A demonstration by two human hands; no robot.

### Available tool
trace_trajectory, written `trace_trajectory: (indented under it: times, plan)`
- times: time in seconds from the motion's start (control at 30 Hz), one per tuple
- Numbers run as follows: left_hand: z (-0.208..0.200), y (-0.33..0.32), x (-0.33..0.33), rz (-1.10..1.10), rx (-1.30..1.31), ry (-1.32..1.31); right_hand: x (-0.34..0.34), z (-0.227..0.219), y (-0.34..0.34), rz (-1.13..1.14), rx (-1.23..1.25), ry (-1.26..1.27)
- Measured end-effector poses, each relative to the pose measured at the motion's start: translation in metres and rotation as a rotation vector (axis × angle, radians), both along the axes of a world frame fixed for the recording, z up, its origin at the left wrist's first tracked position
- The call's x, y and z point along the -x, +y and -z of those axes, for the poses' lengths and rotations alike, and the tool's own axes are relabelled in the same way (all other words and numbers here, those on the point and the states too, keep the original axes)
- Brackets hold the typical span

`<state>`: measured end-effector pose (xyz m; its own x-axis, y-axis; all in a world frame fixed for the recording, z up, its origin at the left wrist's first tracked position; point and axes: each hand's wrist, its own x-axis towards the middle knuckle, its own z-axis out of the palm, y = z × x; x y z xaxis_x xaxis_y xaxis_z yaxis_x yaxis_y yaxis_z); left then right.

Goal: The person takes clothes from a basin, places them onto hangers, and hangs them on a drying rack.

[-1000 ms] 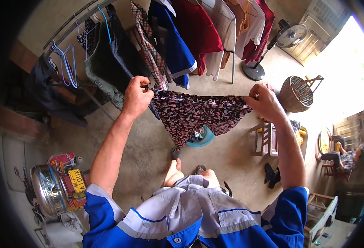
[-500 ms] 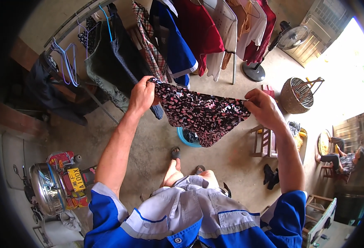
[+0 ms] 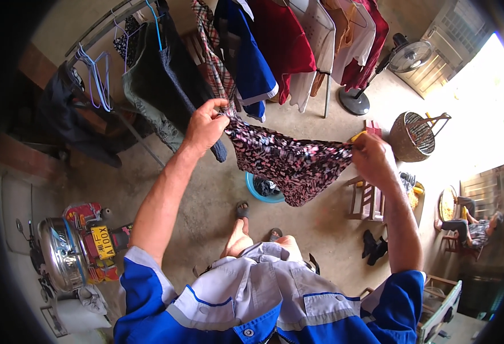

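One black cloth (pink-flecked, blurred) sags between left hand and right hand, each grip pinching it.

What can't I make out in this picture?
All in the head view:
Patterned cloth: print blurred, likely by motion.
Blue basin: partly hidden behind the cloth; dark contents unidentifiable.
Blue hanging garment: top cut off by the upper edge.
Seated person: too small for detail.

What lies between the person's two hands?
In the head view, a pink-and-black patterned cloth hangs between the left hand and the right hand, one end gripped in each.
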<state>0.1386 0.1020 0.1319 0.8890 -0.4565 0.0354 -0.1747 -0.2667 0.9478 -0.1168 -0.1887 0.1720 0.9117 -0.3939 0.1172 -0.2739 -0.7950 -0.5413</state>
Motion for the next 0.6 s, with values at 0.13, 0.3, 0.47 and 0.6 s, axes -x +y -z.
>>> trace_trajectory:
  times: [0.13,0.3,0.47,0.6]
  plan:
    - [-0.012,0.024,-0.013,0.029,-0.445,-0.679,0.006,0.014,-0.022,0.145,0.052,-0.169]
    - [-0.03,0.023,-0.008,0.09,-0.511,-0.674,0.007,0.017,-0.023,0.052,0.007,-0.167]
    - [-0.029,0.024,-0.001,0.072,-0.5,-0.634,0.007,0.005,-0.008,0.011,-0.093,-0.099]
    - [-0.014,0.034,-0.011,0.074,-0.312,-0.507,0.013,-0.007,0.003,0.088,-0.479,0.092]
